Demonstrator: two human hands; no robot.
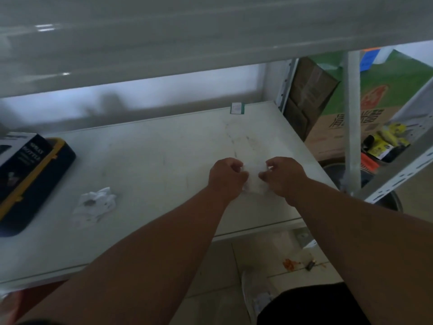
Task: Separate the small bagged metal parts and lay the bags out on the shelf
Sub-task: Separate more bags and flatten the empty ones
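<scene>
**Pulling the bags apart over the shelf**

Both forearms reached up from the bottom of the frame to the white shelf (164, 146), where the left hand (226, 178) and right hand (284, 175) met right of centre. Each had its fingers curled tight, pinching opposite sides of a pale clump of plastic bags (254, 181) held just above or on the shelf; which, I could not tell. To do this well, I judged the pull should be slow and sideways, gripping plastic rather than contents, so no bag tore. A second crumpled bundle of bags (96, 204) lay well apart at the lower left, with a dark speck inside. Blur hid how many bags the hands held, and the metal parts could not be made out.
</scene>
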